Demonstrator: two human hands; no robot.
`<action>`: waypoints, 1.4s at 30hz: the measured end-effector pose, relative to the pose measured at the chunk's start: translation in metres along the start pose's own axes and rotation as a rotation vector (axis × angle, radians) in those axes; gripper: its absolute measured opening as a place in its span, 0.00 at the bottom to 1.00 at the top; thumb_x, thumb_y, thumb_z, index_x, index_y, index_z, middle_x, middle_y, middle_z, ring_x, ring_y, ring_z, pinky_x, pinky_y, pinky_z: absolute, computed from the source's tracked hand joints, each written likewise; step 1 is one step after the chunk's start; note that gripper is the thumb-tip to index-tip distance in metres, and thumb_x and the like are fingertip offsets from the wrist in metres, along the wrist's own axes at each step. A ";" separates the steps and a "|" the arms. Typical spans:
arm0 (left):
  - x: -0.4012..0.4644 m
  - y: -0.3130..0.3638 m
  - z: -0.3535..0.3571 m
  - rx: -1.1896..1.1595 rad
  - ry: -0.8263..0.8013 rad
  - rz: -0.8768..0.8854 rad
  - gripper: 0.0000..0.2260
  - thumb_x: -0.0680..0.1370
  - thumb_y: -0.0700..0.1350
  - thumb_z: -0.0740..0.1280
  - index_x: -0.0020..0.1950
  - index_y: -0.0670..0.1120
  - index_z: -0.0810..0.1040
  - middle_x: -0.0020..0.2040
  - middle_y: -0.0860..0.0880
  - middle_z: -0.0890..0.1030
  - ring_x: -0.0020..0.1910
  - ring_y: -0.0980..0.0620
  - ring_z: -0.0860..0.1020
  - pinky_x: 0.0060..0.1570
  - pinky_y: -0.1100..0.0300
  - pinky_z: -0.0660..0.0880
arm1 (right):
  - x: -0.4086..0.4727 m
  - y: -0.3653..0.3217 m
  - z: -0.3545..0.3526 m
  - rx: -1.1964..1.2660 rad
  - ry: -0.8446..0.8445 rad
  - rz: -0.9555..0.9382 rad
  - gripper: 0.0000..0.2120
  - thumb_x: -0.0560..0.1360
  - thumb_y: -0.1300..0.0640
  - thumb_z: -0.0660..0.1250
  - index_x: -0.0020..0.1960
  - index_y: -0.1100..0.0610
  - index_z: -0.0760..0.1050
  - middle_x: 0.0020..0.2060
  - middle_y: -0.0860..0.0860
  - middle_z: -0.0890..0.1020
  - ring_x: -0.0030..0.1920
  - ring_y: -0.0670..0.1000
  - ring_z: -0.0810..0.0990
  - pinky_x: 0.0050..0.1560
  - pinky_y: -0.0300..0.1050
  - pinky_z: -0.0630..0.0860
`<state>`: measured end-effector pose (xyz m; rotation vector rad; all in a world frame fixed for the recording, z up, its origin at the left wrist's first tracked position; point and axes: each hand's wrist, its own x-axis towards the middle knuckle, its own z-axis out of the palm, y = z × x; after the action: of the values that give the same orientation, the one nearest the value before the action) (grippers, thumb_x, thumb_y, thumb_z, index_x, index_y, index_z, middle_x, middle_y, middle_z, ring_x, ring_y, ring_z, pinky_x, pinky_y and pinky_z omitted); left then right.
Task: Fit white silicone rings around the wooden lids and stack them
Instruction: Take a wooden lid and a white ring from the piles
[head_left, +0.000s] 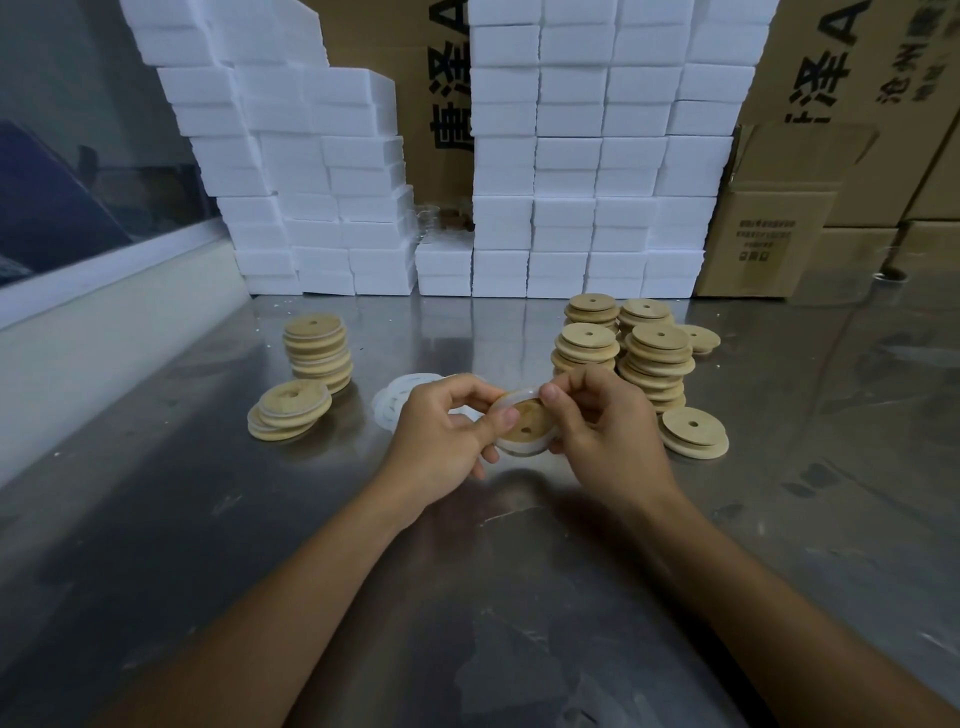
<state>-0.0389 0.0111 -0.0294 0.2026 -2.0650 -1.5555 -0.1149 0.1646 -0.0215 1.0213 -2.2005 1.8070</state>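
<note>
A round wooden lid with a white silicone ring is pinched between the left hand and right hand above the steel table.

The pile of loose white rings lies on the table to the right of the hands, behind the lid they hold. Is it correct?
Not quite. The head view shows the pile of white rings behind the left hand, left of the held lid, not to the right.

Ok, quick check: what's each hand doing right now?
Left hand: pinches the wooden lid at its left edge.
Right hand: grips the same lid, fingertips on the white silicone ring around its rim.
</note>
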 end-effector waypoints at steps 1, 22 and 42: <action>0.000 0.000 -0.001 -0.021 0.004 -0.010 0.02 0.74 0.41 0.74 0.44 0.47 0.83 0.40 0.48 0.83 0.28 0.49 0.79 0.26 0.58 0.75 | 0.000 -0.001 0.000 -0.003 -0.011 0.001 0.05 0.78 0.60 0.68 0.44 0.54 0.78 0.37 0.48 0.84 0.39 0.48 0.84 0.41 0.51 0.82; -0.001 0.011 -0.006 -0.284 0.037 -0.163 0.01 0.75 0.38 0.71 0.44 0.42 0.80 0.38 0.43 0.79 0.28 0.51 0.77 0.28 0.62 0.75 | 0.002 -0.015 -0.006 0.178 -0.069 0.162 0.04 0.77 0.64 0.68 0.45 0.64 0.79 0.37 0.58 0.84 0.35 0.49 0.83 0.37 0.44 0.83; -0.002 0.018 -0.004 -0.511 0.032 -0.299 0.06 0.71 0.42 0.72 0.45 0.40 0.79 0.34 0.43 0.79 0.28 0.51 0.78 0.29 0.64 0.76 | 0.002 -0.020 -0.007 0.338 -0.022 0.184 0.07 0.75 0.70 0.68 0.40 0.62 0.79 0.33 0.55 0.83 0.32 0.43 0.83 0.35 0.33 0.78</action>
<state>-0.0320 0.0140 -0.0127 0.3510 -1.5952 -2.1859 -0.1076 0.1688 -0.0022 0.9179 -2.1070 2.3197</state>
